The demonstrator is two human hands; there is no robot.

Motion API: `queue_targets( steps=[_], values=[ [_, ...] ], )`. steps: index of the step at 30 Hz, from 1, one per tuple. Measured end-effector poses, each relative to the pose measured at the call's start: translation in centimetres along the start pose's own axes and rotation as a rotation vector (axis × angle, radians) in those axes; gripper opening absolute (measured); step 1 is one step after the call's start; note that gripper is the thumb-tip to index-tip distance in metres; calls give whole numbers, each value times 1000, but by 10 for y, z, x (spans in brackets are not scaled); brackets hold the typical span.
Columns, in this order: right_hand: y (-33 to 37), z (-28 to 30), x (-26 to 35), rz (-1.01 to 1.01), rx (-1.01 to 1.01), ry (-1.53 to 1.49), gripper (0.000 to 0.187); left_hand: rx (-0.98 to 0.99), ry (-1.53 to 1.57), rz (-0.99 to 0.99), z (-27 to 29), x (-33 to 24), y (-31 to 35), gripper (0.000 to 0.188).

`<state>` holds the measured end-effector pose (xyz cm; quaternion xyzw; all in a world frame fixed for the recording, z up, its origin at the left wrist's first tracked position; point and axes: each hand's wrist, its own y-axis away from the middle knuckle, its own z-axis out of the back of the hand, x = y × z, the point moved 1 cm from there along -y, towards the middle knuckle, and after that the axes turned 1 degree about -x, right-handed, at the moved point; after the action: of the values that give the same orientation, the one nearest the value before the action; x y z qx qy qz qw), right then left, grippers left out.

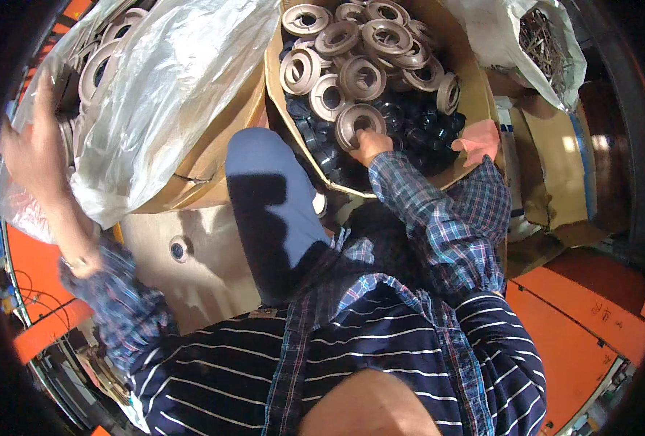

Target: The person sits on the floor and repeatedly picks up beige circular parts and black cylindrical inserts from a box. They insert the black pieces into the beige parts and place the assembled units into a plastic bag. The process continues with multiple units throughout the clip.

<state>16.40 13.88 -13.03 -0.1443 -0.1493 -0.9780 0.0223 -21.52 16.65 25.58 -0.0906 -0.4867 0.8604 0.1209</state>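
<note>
Beige ring (345, 127) in cardboard box (475, 83), round, no long side, just ahead of right hand (372, 147), pinched at near edge. Black caps (417, 139) close by. Left hand (37, 158) farther off, blurry, fingers apart, by see-through bag (180, 87).

Cardboard box (473, 80), upper centre of frame: beige rings (366, 64) atop black round parts (417, 138). Plastic-lined carton (246, 116), upper left: apparently similar rings (87, 80).

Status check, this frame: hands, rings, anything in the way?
Left hand open, blurred, at the plastic bag. Right hand on the nearest beige ring in the carton, grip unclear. Bag partly covers the left-side rings.
</note>
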Motion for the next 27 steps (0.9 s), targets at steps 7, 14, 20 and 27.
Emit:
queue_targets(
  steps=[7, 14, 20, 27],
  values=[
    [46, 81, 8, 103, -127, -518, 45, 774, 1415, 1230, -103, -199, 197, 75],
    [27, 100, -59, -31, 73, -616, 29, 736, 1714, 1655, -116, -222, 238, 38],
    [-4, 5, -128, -14, -26, 187, 40, 699, 1805, 1604, -95, -229, 256, 37],
    [-11, -9, -134, -139, 280, 557, 35, 712, 1796, 1703, -87, -238, 261, 27]
  ],
)
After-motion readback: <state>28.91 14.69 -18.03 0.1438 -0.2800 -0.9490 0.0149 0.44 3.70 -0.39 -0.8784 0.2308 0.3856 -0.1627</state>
